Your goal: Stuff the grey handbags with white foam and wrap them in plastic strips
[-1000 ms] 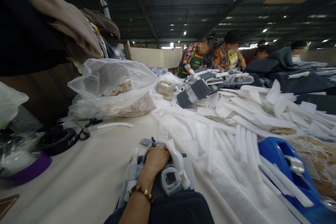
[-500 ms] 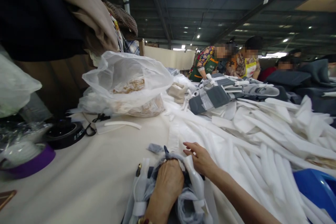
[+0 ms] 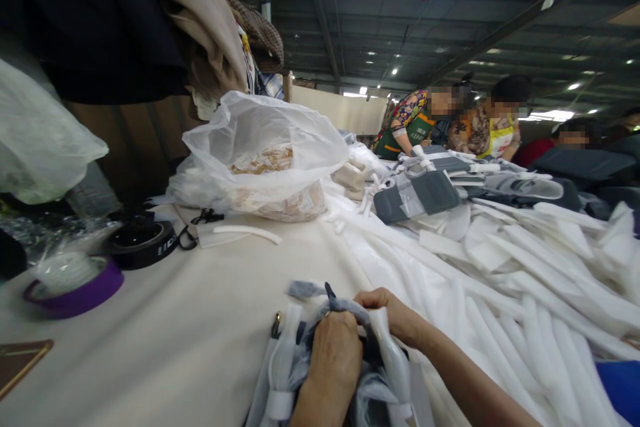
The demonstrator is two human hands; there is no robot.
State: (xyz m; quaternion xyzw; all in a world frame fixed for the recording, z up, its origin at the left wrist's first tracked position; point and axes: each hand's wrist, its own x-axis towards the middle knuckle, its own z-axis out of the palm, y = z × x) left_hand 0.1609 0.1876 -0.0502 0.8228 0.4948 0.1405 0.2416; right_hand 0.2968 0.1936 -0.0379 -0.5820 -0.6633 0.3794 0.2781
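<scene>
Right in front of me is a dark grey handbag (image 3: 263, 373) with white foam-wrapped handles (image 3: 281, 363) and a strap (image 3: 350, 305) in cloudy plastic film. My left hand (image 3: 336, 350) is between the handles, knuckles up and fingers curled down; whatever it grips is hidden. At the far side of the bag, my right hand (image 3: 389, 312) has bent fingers closed at the wrapped strap, beside the right handle. A small piece of grey film (image 3: 305, 289) sticks out just beyond the strap.
An open plastic bag (image 3: 265, 173) of wrapped pieces stands behind. Purple tape (image 3: 83, 297) and black tape (image 3: 143, 243) lie left. White foam sheets (image 3: 525, 287) cover the right, with wrapped grey bags (image 3: 417, 197) beyond. Two people (image 3: 415, 120) and others work farther back.
My right hand has gone from spread fingers beside the bag to closed fingers at the strap. My left hand stays in the bag's middle. The view has shifted slightly left.
</scene>
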